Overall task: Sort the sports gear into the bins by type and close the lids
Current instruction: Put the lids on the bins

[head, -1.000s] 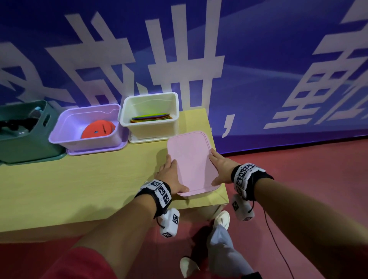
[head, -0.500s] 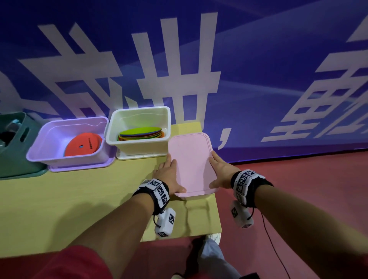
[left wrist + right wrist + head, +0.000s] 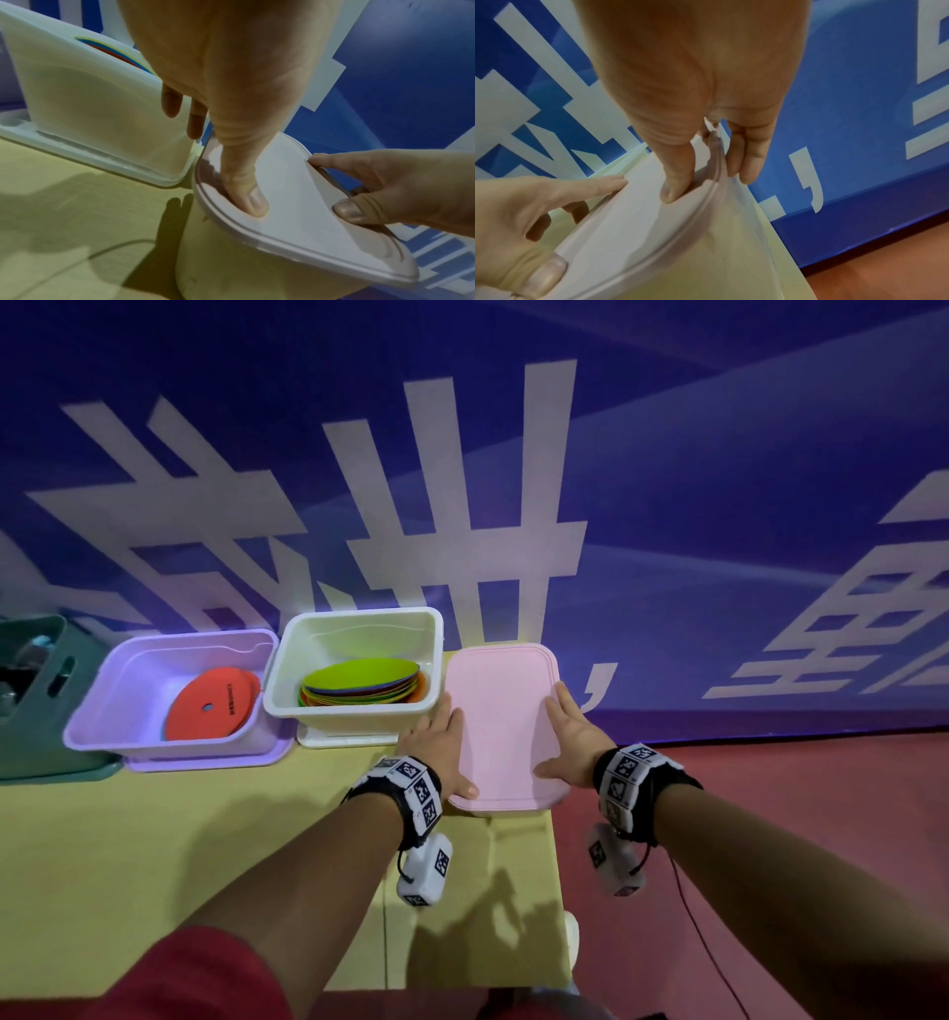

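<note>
I have the lid (image 3: pixel 500 726) gripped from both sides: my left hand (image 3: pixel 436 747) clamps its left long edge, thumb (image 3: pixel 246 194) pressed on top near the close corner and fingers (image 3: pixel 180 105) curled beneath, while my right hand (image 3: pixel 575 747) clamps the right long edge the same way, thumb (image 3: pixel 677 182) on top, fingers (image 3: pixel 746 158) under the rim. So the lid sits between my two palms, each hand at about mid-length of its side.

Compared with a second ago, the lid is off the table (image 3: pixel 154 855) and has moved toward the far right corner; earlier it lay flat near the close right edge. My hold on it is the same.

The lid's long axis runs away from me toward the banner (image 3: pixel 719 505). It faces up and hangs over the table's right edge, its far end just beside the white bin (image 3: pixel 359 675), whether touching I cannot tell.

That white bin stands open on its own lid along the far edge, holding a stack of flat discs (image 3: pixel 364 683), green on top. Left of it and touching is the purple bin (image 3: pixel 169 690), open, with a red disc (image 3: pixel 215 708) leaning inside. A green bin (image 3: pixel 36 701) stands at the far left.
</note>
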`<state>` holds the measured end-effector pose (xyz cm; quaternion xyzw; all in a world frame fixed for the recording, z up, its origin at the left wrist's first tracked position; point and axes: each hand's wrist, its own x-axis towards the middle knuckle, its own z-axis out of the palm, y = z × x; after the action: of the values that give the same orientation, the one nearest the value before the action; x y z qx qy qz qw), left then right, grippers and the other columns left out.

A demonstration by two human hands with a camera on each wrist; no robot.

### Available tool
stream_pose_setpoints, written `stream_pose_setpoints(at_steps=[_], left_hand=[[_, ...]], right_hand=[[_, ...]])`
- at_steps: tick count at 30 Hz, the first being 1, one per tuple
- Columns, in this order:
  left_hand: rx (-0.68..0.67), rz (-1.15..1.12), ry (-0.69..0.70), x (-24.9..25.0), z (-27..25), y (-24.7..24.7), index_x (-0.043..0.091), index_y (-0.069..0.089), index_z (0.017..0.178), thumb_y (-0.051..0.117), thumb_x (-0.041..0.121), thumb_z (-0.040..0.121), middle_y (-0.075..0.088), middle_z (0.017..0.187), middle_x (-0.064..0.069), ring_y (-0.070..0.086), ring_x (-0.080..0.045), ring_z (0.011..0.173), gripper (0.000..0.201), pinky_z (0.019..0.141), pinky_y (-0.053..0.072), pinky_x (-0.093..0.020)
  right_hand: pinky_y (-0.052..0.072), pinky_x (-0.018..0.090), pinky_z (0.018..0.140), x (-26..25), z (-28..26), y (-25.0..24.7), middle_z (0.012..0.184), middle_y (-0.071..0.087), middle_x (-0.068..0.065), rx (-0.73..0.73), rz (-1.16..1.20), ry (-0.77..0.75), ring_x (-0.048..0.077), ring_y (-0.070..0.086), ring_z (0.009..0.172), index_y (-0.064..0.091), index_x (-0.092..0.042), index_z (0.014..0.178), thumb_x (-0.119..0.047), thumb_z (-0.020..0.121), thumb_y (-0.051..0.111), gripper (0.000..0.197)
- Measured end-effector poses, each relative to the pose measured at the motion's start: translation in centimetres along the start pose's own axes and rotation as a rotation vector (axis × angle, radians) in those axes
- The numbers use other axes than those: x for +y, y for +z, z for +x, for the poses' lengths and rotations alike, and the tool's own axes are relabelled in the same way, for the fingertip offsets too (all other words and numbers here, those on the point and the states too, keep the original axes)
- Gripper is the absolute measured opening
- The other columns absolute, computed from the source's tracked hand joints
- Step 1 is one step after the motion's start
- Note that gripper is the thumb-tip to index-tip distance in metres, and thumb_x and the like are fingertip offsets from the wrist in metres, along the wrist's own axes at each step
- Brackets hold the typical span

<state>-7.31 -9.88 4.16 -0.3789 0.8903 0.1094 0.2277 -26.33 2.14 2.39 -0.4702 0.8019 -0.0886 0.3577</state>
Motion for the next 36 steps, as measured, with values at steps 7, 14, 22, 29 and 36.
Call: stream_pose_setpoints(at_steps=[7,14,22,29,36], left_hand=[[0.067,0.034,-0.043,0.5,1.8,-1.8,0.019,0.016,0.153,0.076,0.052,0.075,-0.003,0.163,0.002,0.022,-0.031,0.14,0.104,0.11,0.029,-0.043],[0.002,-0.083,0.029,1.7,1.5,-1.2,0.028,0.023,0.152,0.071,0.069,0.066,0.001,0.162,-0.005,0.017,-0.03,0.146,0.107,0.117,0.026,-0.039],[0.049,0.077,0.012,2.0,1.9,-1.5,0.025,0.023,0.15,0.069,0.069,0.07,0.008,0.16,-0.009,0.025,-0.033,0.14,0.102,0.11,0.035,-0.043],[0.125,0.07,-0.018,2.4,3.4,-2.0,0.023,0.043,0.138,0.068,0.063,0.074,0.032,0.148,-0.005,0.035,-0.03,0.13,0.08,0.102,0.037,-0.042],[0.174,-0.033,0.031,1.3,2.5,-1.3,0.024,0.044,0.139,0.06,0.058,0.084,0.024,0.157,-0.001,0.032,-0.028,0.135,0.067,0.108,0.035,-0.041]], right_hand=[[0.031,0.027,0.111,-0.4,3.2,-2.0,0.159,-0.026,-0.005,0.014,0.043,-0.036,0.019,0.021,0.146,0.001,-0.013,0.155,-0.026,0.079,0.079,0.11],[0.036,0.028,0.106,-0.9,4.6,-2.9,0.159,-0.025,-0.003,0.011,0.027,-0.026,0.021,0.032,0.142,0.003,-0.014,0.155,-0.025,0.079,0.079,0.108],[0.044,0.035,0.102,-0.7,4.5,-3.4,0.159,-0.026,-0.003,-0.017,-0.055,-0.048,0.027,0.042,0.135,0.007,-0.021,0.155,-0.025,0.091,0.061,0.084],[0.039,0.045,0.106,0.4,2.8,-3.5,0.162,-0.013,-0.008,-0.064,-0.198,-0.109,0.035,0.03,0.137,0.024,-0.034,0.151,-0.023,0.092,0.051,0.065],[0.018,0.048,0.118,-1.5,2.7,-3.3,0.162,0.006,0.0,0.028,-0.35,-0.142,0.033,0.006,0.147,0.033,-0.028,0.147,-0.037,0.092,0.053,0.06]])
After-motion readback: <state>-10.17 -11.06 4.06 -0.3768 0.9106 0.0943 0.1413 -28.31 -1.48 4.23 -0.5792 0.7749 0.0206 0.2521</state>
